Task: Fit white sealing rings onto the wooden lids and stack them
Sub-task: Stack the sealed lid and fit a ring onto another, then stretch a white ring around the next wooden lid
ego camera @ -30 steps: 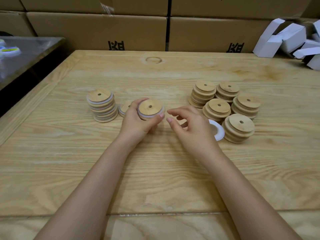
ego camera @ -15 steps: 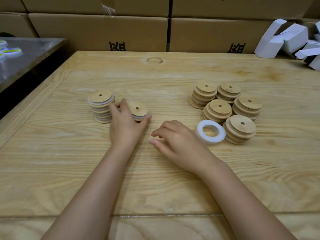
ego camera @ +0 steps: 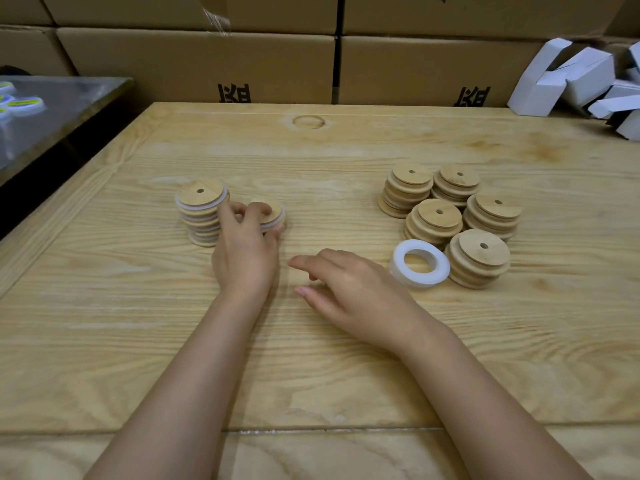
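**Asker:** So, what is closest to you?

**Me:** First comes the near edge of the wooden table, then my right hand. It lies low over the boards. The fingers are loose and nearly straight, pointing left, and there is nothing in them.

**Asker:** And the other hand?

**Me:** My left hand is a little further out. Its fingers curl over the top of a wooden lid and the thumb presses the lid's right edge, so I have a grip on it. A white ring shows round the lid's rim. I cannot tell what lies under it, because my fingers hide that.

**Asker:** Where are the spare rings?

**Me:** A small pile of rings lies flat on the table to the right of my right hand. It sits just beside the nearest of five stacks of bare lids.

**Asker:** And the finished lids?

**Me:** A taller stack of lids, with white showing between them, stands just left of my left hand, against my fingers.

**Asker:** What is beyond all that?

**Me:** Brown cardboard boxes line the far edge of the table. Folded white cartons are heaped at the far right. A metal table stands at the far left with white rolls on it.
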